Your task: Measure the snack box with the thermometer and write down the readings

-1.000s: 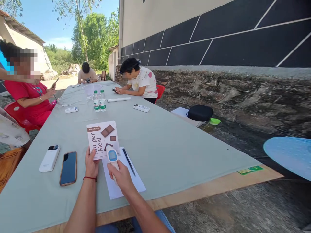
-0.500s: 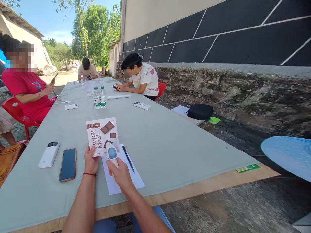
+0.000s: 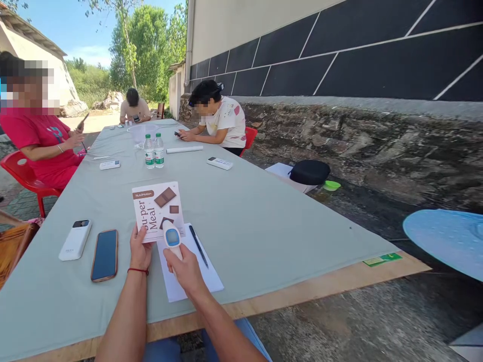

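Observation:
My left hand (image 3: 141, 247) grips the lower left corner of a white meal box (image 3: 156, 208) printed with brown chocolate pieces, tilted up above the table. In my right hand (image 3: 187, 266) is a white infrared thermometer (image 3: 172, 238) with a blue-framed screen facing me. Its head overlaps the lower part of the box from my view; whether the two touch I cannot tell. Beneath my hands lie white paper sheets (image 3: 209, 281), with a dark pen (image 3: 198, 245) resting on them. Left of my left hand are a phone (image 3: 104, 255) and a white power bank (image 3: 75, 240).
Two water bottles (image 3: 154, 152) stand mid-table by a clear plastic basin (image 3: 140, 133). A white device (image 3: 220, 163) and a paper roll (image 3: 184, 150) lie on the cloth (image 3: 287, 236). Three people sit round the table, one in red (image 3: 35, 146). A black case (image 3: 309, 172) is at the right.
The view has shifted very slightly. Both hands keep the same hold on the box and the thermometer.

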`<action>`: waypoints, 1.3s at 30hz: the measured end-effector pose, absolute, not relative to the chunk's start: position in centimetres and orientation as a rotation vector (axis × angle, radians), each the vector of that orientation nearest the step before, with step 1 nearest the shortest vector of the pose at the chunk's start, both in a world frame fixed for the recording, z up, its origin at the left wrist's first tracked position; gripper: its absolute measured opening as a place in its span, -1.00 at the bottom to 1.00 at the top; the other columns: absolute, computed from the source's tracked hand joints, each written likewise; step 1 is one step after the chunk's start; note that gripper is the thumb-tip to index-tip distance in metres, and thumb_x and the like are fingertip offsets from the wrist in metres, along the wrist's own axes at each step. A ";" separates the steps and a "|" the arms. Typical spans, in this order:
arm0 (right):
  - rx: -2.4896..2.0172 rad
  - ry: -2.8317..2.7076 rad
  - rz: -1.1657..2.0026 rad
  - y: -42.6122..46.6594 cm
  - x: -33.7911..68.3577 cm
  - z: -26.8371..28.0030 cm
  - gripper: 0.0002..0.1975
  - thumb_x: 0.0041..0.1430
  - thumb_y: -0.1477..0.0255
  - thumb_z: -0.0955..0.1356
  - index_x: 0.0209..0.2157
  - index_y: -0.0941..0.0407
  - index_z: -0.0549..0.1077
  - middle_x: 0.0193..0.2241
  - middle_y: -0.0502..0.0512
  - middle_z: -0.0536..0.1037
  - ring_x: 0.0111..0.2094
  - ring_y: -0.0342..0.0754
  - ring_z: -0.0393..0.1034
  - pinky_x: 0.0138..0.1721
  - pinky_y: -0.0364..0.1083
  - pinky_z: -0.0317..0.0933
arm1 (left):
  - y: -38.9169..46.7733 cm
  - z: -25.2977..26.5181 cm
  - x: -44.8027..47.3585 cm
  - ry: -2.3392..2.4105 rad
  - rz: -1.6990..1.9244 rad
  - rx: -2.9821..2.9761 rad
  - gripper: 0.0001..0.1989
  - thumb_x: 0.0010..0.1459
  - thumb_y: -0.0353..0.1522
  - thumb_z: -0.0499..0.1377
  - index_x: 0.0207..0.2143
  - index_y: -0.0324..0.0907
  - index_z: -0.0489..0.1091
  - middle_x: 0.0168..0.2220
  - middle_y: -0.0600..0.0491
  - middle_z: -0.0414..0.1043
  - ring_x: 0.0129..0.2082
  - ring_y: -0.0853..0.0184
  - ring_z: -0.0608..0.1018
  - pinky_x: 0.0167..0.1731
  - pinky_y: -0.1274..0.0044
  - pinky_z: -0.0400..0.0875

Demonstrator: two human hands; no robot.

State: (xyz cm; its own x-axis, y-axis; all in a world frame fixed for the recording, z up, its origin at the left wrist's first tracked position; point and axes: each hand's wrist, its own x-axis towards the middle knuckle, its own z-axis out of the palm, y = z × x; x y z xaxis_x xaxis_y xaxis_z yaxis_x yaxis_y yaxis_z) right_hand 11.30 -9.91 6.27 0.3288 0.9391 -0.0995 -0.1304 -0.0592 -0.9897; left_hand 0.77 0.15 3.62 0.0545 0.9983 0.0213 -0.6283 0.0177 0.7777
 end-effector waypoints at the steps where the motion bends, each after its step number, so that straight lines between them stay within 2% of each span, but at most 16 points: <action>1: -1.322 -0.833 1.062 -9.9 11.3 6.3 -0.74 -0.03 0.17 0.35 -0.55 0.05 0.31 -0.71 -0.13 0.33 -0.62 -0.12 0.21 -0.52 -0.12 0.11 | 0.1 3.7 0.8 0.656 1.414 0.731 -0.45 -0.09 -0.19 0.47 -0.05 -0.18 0.51 -0.11 -0.05 0.60 -0.20 0.26 0.62 -0.26 0.49 0.52; 8: -1.304 -0.844 1.058 -9.9 11.4 6.3 -0.73 -0.05 0.15 0.37 -0.54 0.06 0.33 -0.71 -0.13 0.32 -0.62 -0.13 0.20 -0.54 -0.12 0.10 | 0.2 3.6 0.7 0.662 1.418 0.741 -0.46 -0.09 -0.18 0.47 -0.06 -0.19 0.51 -0.11 -0.07 0.60 -0.21 0.24 0.63 -0.22 0.45 0.54; 25: -1.249 -0.782 1.083 -10.7 11.6 7.7 -0.75 -0.08 0.18 0.38 -0.51 0.06 0.33 -0.67 -0.11 0.34 -0.58 -0.12 0.22 -0.49 -0.11 0.14 | 0.2 3.6 0.8 0.691 1.421 0.741 -0.47 -0.08 -0.20 0.47 -0.05 -0.16 0.49 -0.09 -0.04 0.58 -0.21 0.26 0.61 -0.26 0.46 0.51; 39: -1.218 -0.847 1.022 -12.0 12.0 9.6 -0.72 0.00 0.14 0.37 -0.44 0.07 0.36 -0.61 -0.07 0.39 -0.52 -0.08 0.25 -0.46 -0.11 0.19 | 0.7 3.0 0.6 0.774 1.401 0.757 -0.43 -0.08 -0.25 0.47 -0.01 -0.13 0.42 0.00 -0.04 0.53 -0.17 0.28 0.61 -0.24 0.47 0.52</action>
